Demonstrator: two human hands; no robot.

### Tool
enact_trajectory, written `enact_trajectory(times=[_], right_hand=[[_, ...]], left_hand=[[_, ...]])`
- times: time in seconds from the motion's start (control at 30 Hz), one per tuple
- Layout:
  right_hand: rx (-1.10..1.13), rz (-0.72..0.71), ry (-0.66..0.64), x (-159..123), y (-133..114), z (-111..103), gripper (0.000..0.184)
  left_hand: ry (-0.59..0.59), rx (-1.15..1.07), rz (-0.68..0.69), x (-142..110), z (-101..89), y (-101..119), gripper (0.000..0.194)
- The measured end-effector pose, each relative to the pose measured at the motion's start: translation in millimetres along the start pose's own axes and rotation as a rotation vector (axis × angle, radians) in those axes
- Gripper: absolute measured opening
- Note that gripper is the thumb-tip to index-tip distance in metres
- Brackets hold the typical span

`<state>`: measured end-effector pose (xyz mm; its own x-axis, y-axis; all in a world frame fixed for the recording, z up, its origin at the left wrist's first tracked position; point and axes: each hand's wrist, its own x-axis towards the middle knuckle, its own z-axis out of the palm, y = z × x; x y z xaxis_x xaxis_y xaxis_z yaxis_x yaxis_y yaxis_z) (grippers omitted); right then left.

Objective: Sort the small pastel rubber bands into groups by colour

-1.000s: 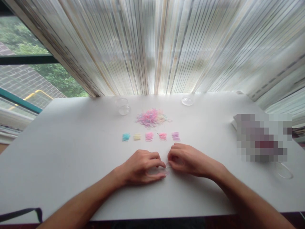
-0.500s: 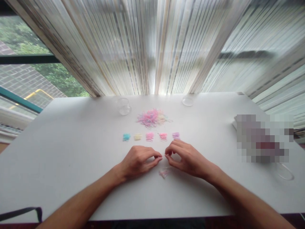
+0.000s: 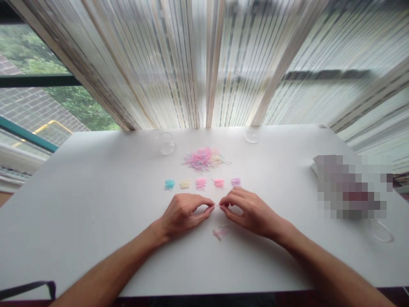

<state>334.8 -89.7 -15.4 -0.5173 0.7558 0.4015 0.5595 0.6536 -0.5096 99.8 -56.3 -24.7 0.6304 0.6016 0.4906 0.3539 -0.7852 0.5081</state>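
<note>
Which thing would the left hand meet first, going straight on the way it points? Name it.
The right hand, most likely: it faces the left hand across a narrow gap, bridged by a thin pale strand that both seem to pinch. Depth is hard to judge here.

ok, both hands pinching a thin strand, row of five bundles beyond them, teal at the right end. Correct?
No: the teal bundle is at the left end of the row, the purple bundle at the right, per the head view. The rest holds: left hand and right hand pinch a thin strand, row beyond.
</note>
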Motion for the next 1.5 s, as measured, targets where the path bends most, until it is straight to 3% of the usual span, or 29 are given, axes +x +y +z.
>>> enact_trajectory(times=[0.53, 0.93, 1.5], right_hand=[[0.020, -0.026, 0.074, 0.7, -0.2, 3.8, 0.012], [-0.013, 0.005, 0.116, 0.1, 5.7, 8.0, 0.011], [-0.013, 0.027, 0.113, 1.5, 3.9, 4.6, 0.012]], left_hand=[[-0.013, 0.001, -0.009, -1.5, 0.4, -1.5, 0.010], [0.053, -0.021, -0.001, 0.4, 0.4, -2.8, 0.007], [0.042, 0.001, -0.042, 0.0, 0.0, -5.6, 0.007]])
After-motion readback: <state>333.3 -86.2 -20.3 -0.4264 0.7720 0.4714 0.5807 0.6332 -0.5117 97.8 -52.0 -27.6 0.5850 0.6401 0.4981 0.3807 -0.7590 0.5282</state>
